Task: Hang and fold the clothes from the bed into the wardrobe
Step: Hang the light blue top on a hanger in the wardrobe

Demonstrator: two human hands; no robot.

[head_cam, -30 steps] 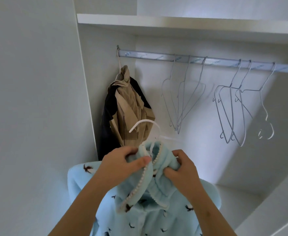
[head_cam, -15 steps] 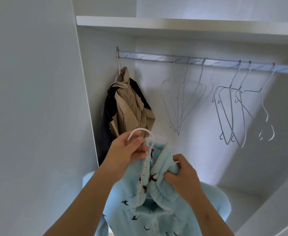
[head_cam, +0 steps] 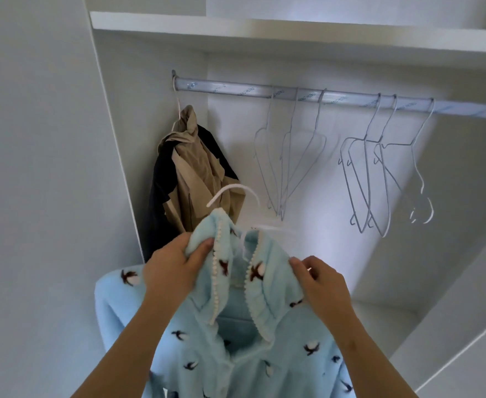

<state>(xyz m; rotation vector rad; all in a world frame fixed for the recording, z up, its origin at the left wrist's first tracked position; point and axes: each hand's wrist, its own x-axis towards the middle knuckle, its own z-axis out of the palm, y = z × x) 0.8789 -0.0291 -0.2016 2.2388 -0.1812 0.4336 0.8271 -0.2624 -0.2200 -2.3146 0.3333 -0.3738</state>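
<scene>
Looked into a white wardrobe (head_cam: 138, 110). Saw a white shelf (head_cam: 264, 27) across the top, a silver rail (head_cam: 351, 100) just below, running left to right. Noted a plain pale wall (head_cam: 35, 168) at the left, soft light on the far panel (head_cam: 336, 239).

Head-worn wide-angle view, facing forward into wardrobe (head_cam: 336, 225), close range, edges probably bowed

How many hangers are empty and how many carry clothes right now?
Empty hangers on the rail: 6
Hangers carrying clothes: 2, one under the beige coat, one in the blue cardigan
Total: 8
</scene>
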